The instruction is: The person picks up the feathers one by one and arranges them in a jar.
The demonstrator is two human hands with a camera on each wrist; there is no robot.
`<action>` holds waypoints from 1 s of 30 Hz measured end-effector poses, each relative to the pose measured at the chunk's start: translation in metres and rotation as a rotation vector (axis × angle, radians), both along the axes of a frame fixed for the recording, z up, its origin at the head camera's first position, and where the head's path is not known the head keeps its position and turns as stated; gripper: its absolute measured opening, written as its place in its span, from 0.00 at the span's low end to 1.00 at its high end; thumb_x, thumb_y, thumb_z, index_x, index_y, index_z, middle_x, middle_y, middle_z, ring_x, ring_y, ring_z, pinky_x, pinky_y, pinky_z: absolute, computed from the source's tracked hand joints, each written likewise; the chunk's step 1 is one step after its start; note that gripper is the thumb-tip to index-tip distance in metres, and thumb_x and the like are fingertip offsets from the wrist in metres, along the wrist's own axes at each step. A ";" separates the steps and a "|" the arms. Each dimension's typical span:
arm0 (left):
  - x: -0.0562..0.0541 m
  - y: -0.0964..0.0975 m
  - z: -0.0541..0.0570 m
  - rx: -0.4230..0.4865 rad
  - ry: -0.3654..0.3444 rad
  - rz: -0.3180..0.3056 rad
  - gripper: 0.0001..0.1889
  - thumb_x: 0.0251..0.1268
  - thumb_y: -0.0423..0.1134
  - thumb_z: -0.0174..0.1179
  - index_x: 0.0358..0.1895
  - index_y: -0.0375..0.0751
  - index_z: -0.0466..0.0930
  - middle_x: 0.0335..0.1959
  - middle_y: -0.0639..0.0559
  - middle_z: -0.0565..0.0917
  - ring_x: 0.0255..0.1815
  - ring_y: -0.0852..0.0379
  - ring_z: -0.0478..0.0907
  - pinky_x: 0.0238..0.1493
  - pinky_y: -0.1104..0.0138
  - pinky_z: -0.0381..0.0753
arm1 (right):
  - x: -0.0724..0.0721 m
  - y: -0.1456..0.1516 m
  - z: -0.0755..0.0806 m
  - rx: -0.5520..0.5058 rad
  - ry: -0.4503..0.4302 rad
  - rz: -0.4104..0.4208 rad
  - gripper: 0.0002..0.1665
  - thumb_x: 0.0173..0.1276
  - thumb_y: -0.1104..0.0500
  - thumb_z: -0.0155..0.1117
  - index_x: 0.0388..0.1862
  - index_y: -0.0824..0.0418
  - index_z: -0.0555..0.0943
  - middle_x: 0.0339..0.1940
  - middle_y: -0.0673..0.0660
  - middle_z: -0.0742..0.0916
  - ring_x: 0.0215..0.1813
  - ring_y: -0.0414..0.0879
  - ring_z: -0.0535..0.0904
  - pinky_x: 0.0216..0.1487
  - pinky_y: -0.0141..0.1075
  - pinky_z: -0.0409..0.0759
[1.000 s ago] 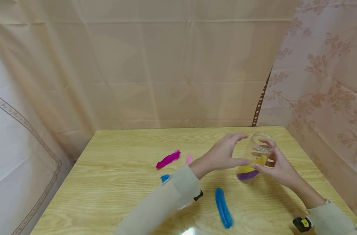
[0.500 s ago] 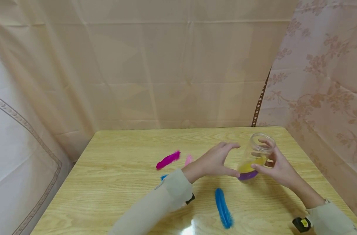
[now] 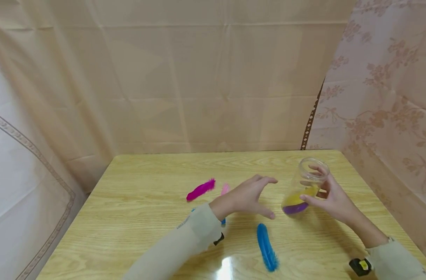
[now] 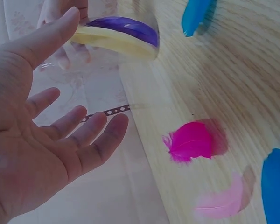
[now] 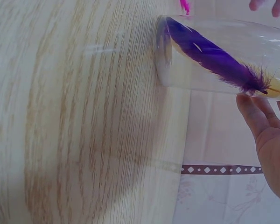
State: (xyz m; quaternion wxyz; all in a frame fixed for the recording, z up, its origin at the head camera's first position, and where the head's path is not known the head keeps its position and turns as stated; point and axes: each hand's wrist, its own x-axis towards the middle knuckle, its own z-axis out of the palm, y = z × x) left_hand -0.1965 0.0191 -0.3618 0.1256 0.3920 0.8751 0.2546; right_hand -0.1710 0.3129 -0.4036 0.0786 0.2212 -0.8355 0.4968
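A clear jar (image 3: 294,186) stands at the table's right side, its mouth uncovered. Inside it lie a purple feather (image 5: 210,51) and a yellow feather (image 3: 306,193). My right hand (image 3: 339,204) grips the jar from the right, thumb on the near side and fingers behind. Left of the jar and apart from it, my left hand (image 3: 244,197) hovers over the table with fingers spread, holding nothing. In the left wrist view a magenta feather (image 4: 191,141) and a pale pink feather (image 4: 224,200) lie beyond its fingertips.
On the wood-grain table (image 3: 146,175) lie a long magenta feather (image 3: 200,190) and a blue feather (image 3: 267,247) near the front. Another blue feather (image 3: 223,222) is mostly hidden by my left forearm. Beige curtains (image 3: 213,77) hang behind the table.
My left hand has drawn away from the jar, leftward and slightly nearer to me, its fingers staying spread. The right hand and the jar keep their place.
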 end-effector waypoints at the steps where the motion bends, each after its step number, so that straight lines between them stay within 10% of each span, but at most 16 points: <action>1: 0.000 0.000 -0.001 -0.006 -0.011 0.001 0.49 0.56 0.58 0.75 0.79 0.52 0.58 0.73 0.48 0.67 0.68 0.55 0.70 0.65 0.61 0.74 | 0.000 0.000 0.000 0.003 -0.002 -0.002 0.53 0.65 0.71 0.71 0.80 0.55 0.52 0.65 0.48 0.77 0.59 0.33 0.79 0.48 0.30 0.82; 15: 0.008 -0.001 -0.026 -0.093 -0.102 -0.030 0.49 0.54 0.55 0.77 0.77 0.53 0.60 0.71 0.48 0.68 0.67 0.56 0.70 0.64 0.62 0.74 | -0.001 0.003 -0.004 0.011 -0.016 -0.012 0.53 0.65 0.71 0.71 0.80 0.54 0.52 0.64 0.41 0.77 0.60 0.32 0.79 0.48 0.31 0.83; 22: 0.010 0.000 -0.041 -0.118 -0.073 -0.070 0.45 0.54 0.54 0.78 0.75 0.52 0.65 0.66 0.53 0.75 0.63 0.63 0.73 0.60 0.69 0.75 | -0.001 0.002 -0.003 0.019 -0.024 -0.016 0.53 0.66 0.71 0.71 0.80 0.52 0.52 0.65 0.70 0.76 0.60 0.32 0.78 0.48 0.31 0.83; 30: 0.016 0.003 -0.055 -0.148 -0.042 -0.125 0.41 0.54 0.54 0.78 0.71 0.50 0.72 0.58 0.54 0.79 0.56 0.66 0.76 0.54 0.75 0.75 | -0.001 0.002 -0.004 0.072 -0.021 -0.051 0.53 0.67 0.68 0.71 0.81 0.51 0.51 0.65 0.70 0.76 0.58 0.32 0.78 0.49 0.28 0.80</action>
